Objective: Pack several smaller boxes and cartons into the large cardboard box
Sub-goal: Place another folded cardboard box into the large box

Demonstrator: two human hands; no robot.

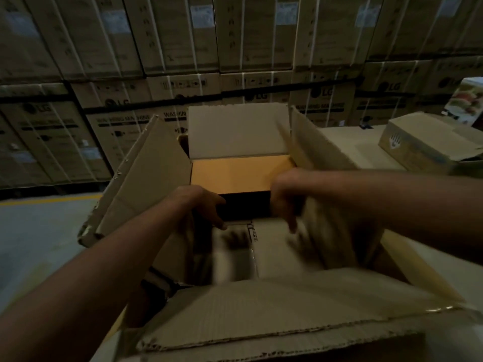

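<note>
The large cardboard box (146, 173) stands open in front of me, all its flaps up or folded outward. Inside it at the far end lies a smaller box (235, 176) with an orange top and a dark front side. My left hand (203, 205) has its fingers curled round the left front corner of that box. At the right front corner is my right hand (286, 202), fingers pointing down and blurred, so its hold there is unclear. A pale carton (235, 254) lies lower in the box, under my hands.
A wall of stacked washing-machine cartons (235, 48) fills the background. To the right, a smaller printed carton (423, 145) sits on a flat cardboard surface, with a white pictured box (465, 100) behind it. Grey floor with a yellow line (47, 199) lies to the left.
</note>
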